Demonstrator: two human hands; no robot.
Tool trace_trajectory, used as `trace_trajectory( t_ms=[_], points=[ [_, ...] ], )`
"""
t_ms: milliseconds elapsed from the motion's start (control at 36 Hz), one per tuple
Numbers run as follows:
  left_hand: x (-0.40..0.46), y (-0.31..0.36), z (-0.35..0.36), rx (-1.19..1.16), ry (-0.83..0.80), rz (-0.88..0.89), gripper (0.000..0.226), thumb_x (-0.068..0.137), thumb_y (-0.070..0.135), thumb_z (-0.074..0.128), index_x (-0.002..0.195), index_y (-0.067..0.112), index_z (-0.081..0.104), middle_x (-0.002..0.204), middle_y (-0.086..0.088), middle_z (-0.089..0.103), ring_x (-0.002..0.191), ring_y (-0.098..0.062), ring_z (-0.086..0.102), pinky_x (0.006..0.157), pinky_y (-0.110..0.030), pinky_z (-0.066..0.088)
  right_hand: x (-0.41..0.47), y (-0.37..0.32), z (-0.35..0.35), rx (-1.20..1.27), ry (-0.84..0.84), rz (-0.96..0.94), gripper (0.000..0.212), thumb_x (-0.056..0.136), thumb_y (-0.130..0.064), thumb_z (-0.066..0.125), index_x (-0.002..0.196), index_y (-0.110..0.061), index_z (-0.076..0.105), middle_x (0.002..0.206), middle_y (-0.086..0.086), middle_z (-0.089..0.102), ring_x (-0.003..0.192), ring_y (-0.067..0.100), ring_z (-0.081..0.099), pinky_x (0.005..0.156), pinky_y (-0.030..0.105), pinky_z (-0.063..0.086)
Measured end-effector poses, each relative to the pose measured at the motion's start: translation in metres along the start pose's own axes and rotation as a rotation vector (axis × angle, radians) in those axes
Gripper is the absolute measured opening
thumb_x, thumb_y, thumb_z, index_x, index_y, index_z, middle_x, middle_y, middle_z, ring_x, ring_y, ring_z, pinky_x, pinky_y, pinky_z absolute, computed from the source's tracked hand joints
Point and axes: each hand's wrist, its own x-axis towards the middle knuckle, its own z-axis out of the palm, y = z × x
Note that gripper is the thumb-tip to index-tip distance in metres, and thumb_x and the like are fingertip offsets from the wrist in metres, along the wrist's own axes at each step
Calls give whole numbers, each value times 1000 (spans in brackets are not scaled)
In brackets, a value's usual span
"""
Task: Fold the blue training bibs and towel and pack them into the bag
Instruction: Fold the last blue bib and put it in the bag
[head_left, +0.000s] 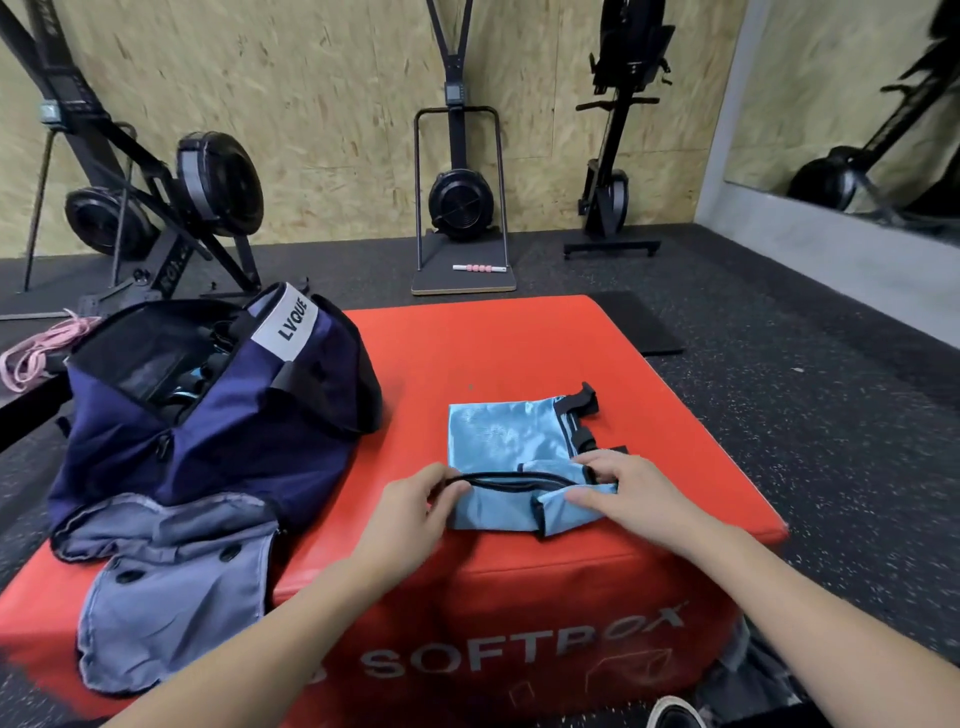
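1. Grip, left hand (415, 506): thumb and fingers pinched together on the black-trimmed edge of the light blue bib (506, 457), at its near left side.
2. Grip, right hand (621, 491): fingers spread and pressed flat on the bib's near right corner, pinning a folded flap (nothing is enclosed in the hand).
3. Bib: partly folded, lying flat on the near right part of the red soft box (519, 343), close to its front edge; black straps (579, 402) stick out at its far right corner.
4. Navy bag (218, 410): stands on the left side of the box, well apart from the bib, top unzipped and open; dark and pale blue items show inside, too dim to identify. A white label reads "LVQUE".
5. Grey-blue cloth pouch (171, 582): lies crumpled in front of the bag, draped toward the box's near left corner.
6. Surroundings: dark rubber floor (779, 364); exercise machines (460, 197) line the chipboard wall behind; a pink cord (36, 353) lies far left.
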Motion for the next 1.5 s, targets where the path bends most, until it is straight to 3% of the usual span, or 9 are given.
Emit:
trace_trajectory(
  t_ms=[111, 222, 444, 556, 750, 889, 1222, 1417, 1500],
  points=[
    [19, -2, 8, -17, 26, -6, 11, 96, 35, 59, 93, 26, 65, 73, 11, 66, 68, -7, 60, 65, -19, 44, 21, -7, 1, 9, -55, 12, 37, 83, -35, 79, 55, -39, 56, 143, -16, 50, 122, 3, 54, 92, 15, 36],
    [33, -1, 15, -42, 38, -31, 7, 98, 29, 59, 93, 25, 62, 70, 10, 64, 66, -4, 58, 63, -17, 41, 36, -6, 3, 15, -15, -24, 20, 83, -34, 79, 73, -39, 63, 153, -10, 41, 143, 2, 29, 112, 24, 27],
    [58, -7, 25, -88, 91, -112, 12, 99, 30, 57, 91, 22, 60, 74, 11, 65, 74, -5, 59, 64, -24, 38, 58, 18, 3, -136, -6, -114, 20, 90, -36, 71, 77, -29, 59, 140, -10, 53, 140, 1, 33, 114, 27, 31],
    [72, -8, 30, -104, 174, -140, 11, 99, 27, 56, 91, 20, 59, 68, 9, 63, 68, -9, 58, 62, -29, 36, 76, 21, -1, -191, 52, -111, 33, 92, -38, 68, 109, -10, 69, 122, -5, 62, 113, 4, 54, 101, 17, 37],
    [96, -11, 33, -136, 293, -237, 9, 100, 30, 53, 97, 27, 60, 72, 12, 65, 69, -4, 59, 63, -25, 40, 110, 16, -13, -309, 86, -3, 22, 96, -54, 52, 80, -40, 46, 82, -11, 57, 84, 20, 57, 69, 40, 44],
    [113, -14, 39, -199, 323, -340, 12, 99, 28, 54, 95, 22, 63, 70, 7, 64, 67, 0, 58, 59, -7, 37, 135, 18, -6, -399, 110, 93, 31, 95, -61, 48, 101, -32, 57, 93, 1, 67, 94, 31, 61, 73, 40, 45],
    [106, -22, 57, -74, 101, -424, 43, 89, 26, 59, 129, 31, 45, 88, 3, 65, 80, -20, 61, 68, -29, 39, 165, 26, 2, -356, 27, 238, 25, 90, -59, 59, 92, -33, 63, 96, -1, 67, 96, 28, 59, 72, 37, 41],
    [103, -40, 58, 156, 39, -328, 18, 88, 14, 55, 96, 23, 68, 94, 1, 64, 89, -24, 61, 76, -34, 46, 167, 17, 8, -416, 36, 266, 30, 91, -56, 58, 89, -26, 64, 86, -4, 63, 88, 26, 60, 65, 34, 37],
    [107, -38, 52, 314, -16, -349, 16, 92, 29, 53, 103, 26, 65, 100, 1, 55, 92, -29, 61, 76, -38, 48, 165, 14, 7, -439, 45, 247, 41, 91, -60, 56, 109, -24, 63, 109, -3, 65, 104, 26, 61, 73, 36, 40]
  ],
)
